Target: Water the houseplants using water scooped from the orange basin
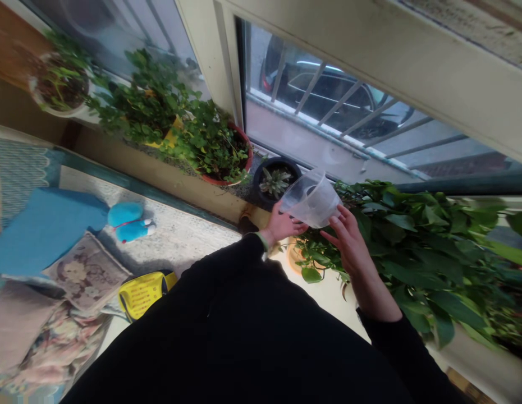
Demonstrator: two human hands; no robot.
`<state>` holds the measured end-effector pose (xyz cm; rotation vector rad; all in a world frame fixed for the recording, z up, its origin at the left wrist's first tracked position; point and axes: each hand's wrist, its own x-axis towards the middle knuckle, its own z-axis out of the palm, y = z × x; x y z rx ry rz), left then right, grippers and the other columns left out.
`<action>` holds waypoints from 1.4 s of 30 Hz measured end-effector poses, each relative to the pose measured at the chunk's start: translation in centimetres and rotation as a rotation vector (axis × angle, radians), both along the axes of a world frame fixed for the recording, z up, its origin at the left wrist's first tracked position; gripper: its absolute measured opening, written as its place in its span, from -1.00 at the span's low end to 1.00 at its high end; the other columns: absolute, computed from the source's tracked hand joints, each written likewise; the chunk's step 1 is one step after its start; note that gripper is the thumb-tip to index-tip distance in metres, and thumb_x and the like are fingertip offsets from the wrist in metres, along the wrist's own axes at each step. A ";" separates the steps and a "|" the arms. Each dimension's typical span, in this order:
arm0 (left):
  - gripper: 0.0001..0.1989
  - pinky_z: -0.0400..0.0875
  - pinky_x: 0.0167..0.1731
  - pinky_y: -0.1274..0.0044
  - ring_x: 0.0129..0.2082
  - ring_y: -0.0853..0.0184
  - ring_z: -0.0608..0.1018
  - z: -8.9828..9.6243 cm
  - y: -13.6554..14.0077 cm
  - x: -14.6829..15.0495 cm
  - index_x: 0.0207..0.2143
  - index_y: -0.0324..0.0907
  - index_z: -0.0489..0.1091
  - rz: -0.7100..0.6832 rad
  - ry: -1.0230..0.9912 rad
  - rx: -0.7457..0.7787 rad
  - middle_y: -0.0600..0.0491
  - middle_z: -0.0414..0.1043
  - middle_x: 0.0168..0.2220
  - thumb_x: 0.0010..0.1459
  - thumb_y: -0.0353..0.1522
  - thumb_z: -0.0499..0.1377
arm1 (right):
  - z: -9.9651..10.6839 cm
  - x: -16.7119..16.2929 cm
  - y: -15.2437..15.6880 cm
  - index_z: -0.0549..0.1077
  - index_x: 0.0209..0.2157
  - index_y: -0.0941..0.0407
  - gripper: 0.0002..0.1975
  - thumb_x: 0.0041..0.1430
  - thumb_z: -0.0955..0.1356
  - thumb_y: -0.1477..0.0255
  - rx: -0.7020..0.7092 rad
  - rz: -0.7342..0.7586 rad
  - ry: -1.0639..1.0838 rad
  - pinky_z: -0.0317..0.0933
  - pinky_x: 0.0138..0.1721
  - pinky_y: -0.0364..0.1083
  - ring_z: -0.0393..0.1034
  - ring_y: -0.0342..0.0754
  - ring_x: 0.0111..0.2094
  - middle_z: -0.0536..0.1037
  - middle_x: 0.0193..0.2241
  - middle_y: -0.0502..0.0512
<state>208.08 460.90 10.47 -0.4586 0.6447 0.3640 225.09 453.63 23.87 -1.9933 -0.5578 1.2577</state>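
A see-through plastic tub (314,199) is tilted on its side between my two hands, above the window sill. My left hand (283,225) grips it at the wide rim end, thumb up and fingers underneath. At the narrower end my right hand (349,238) holds the base with its fingertips. Just behind the tub stands a dark round pot (259,182) with a small spiky succulent (275,182). Large green leaves (399,235) grow close to my right hand and wrist.
Left along the sill are a reddish pot (249,151) with a leafy plant and a white pot (59,112). An orange pot (293,257) sits below my hands. Blue slippers (128,221), cushions (88,272) and a yellow bag (143,294) lie lower left. A barred window (328,95) is ahead.
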 end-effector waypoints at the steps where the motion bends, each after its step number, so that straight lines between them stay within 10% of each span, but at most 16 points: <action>1: -0.24 0.65 -0.09 0.07 -0.17 -0.15 0.72 0.0 0.0 0.0 0.43 -0.18 0.42 0.001 -0.003 0.007 -0.33 0.68 -0.04 0.42 0.11 0.05 | 0.0 0.0 0.0 0.43 0.42 -0.25 0.01 0.02 0.60 -0.31 -0.001 0.002 -0.002 0.57 0.32 0.33 0.48 0.31 0.45 0.40 0.52 0.17; 42: -0.21 0.62 -0.04 0.05 -0.12 -0.16 0.70 0.1 0.3 -0.1 0.45 -0.18 0.40 0.054 -0.051 -0.002 -0.35 0.70 0.01 0.40 0.11 0.03 | 1.0 -0.6 0.8 0.46 0.45 -0.24 -0.06 0.14 0.56 -0.30 0.080 0.100 -0.013 0.59 0.33 0.33 0.48 0.35 0.46 0.48 0.48 0.18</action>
